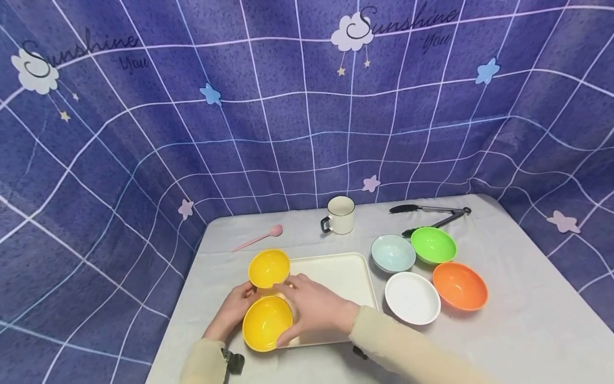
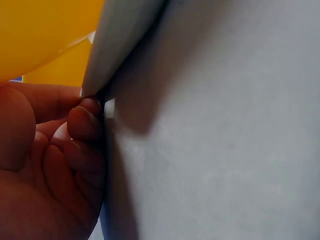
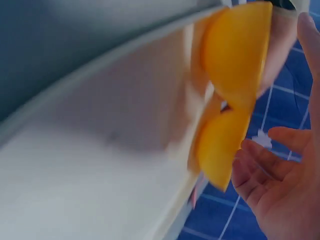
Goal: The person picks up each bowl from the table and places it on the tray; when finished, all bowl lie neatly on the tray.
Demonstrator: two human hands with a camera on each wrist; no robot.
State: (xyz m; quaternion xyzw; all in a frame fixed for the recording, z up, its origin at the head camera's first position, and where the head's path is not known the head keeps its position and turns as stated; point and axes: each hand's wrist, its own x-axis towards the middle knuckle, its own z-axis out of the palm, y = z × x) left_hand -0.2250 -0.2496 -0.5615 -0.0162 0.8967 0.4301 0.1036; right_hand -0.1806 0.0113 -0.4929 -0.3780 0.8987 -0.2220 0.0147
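Observation:
Two yellow bowls, a far one (image 1: 269, 268) and a near one (image 1: 267, 324), stand one behind the other on the left part of a cream tray (image 1: 336, 277). My left hand (image 1: 233, 308) is at the tray's left edge beside the bowls. In the left wrist view, the curled fingers of the left hand (image 2: 60, 145) meet the tray's edge (image 2: 100, 60), one finger passing under a yellow bowl (image 2: 45, 35). My right hand (image 1: 314, 309) spreads over the right side of the near bowl. The right wrist view shows the right hand (image 3: 280, 185) with loose fingers close to the bowls, holding nothing.
Right of the tray are a white bowl (image 1: 412, 298), a pale blue bowl (image 1: 393, 253), a green bowl (image 1: 434, 245) and an orange bowl (image 1: 460, 286). Behind stand a white mug (image 1: 341, 216), a pink spoon (image 1: 259, 238) and black-tipped tongs (image 1: 443, 218). A blue curtain (image 1: 288, 117) encloses the table.

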